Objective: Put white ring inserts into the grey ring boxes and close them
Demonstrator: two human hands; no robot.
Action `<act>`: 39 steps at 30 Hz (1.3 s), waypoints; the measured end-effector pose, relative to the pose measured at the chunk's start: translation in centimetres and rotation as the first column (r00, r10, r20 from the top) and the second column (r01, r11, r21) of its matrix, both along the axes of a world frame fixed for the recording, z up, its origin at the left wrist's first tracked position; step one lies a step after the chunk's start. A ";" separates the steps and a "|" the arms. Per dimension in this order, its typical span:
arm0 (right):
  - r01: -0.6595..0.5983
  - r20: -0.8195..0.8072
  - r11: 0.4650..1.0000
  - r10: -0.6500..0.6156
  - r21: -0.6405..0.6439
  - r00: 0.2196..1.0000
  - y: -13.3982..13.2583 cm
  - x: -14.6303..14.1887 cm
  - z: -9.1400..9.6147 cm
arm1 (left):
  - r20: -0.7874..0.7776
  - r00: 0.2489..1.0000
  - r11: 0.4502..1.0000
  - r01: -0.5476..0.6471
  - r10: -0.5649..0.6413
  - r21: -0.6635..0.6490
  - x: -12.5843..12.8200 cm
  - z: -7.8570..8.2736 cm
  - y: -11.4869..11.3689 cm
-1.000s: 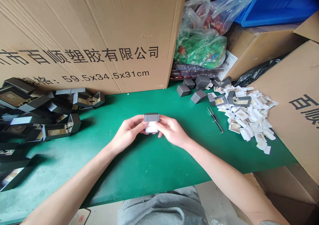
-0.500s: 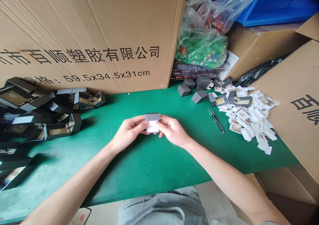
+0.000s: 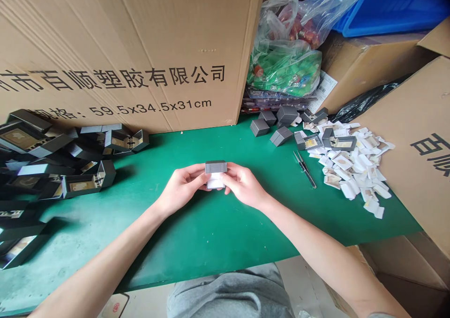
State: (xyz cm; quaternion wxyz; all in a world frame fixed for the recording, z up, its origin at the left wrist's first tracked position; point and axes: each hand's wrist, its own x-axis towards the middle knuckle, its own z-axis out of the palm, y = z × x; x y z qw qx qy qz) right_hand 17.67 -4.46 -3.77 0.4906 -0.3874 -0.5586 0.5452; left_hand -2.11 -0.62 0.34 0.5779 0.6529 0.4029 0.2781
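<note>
A small dark grey hinged box (image 3: 215, 167) with a white insert (image 3: 215, 181) is held between both hands over the middle of the green table (image 3: 225, 229). Its lid stands raised at the far side. My left hand (image 3: 183, 185) grips the left side, thumb at the insert's edge. On the right side, my right hand (image 3: 243, 183) is closed around the box in the same way, its thumb by the insert. Fingers under the box are mostly hidden. A pair of tweezers (image 3: 305, 169) lies to the right of my right hand.
Open dark boxes (image 3: 84, 182) pile up at the left. Several closed boxes (image 3: 259, 127) stand at the back right, beside a heap of white inserts (image 3: 351, 163). A large carton (image 3: 133, 32) walls off the back; another carton (image 3: 411, 121) borders the right. Plastic bags (image 3: 288, 64) sit behind.
The raised lid tilts slightly differently and shows a little more of its grey face. Both hands stay almost in place around the box.
</note>
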 end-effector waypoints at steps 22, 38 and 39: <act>0.837 -0.065 0.239 -0.949 0.492 0.309 1.5 13.5 5.4 | 0.032 0.999 0.999 -0.036 0.036 0.021 -0.2 0.8 0.2; 0.386 0.730 0.649 -0.676 0.655 -0.102 11.1 29.4 2.0 | 0.088 0.994 0.996 -0.061 0.067 -0.070 -0.5 1.3 0.3; 0.390 0.757 0.673 -0.645 0.628 -0.105 11.5 29.8 2.0 | 0.092 0.994 0.996 -0.055 0.062 -0.071 -0.5 1.3 0.3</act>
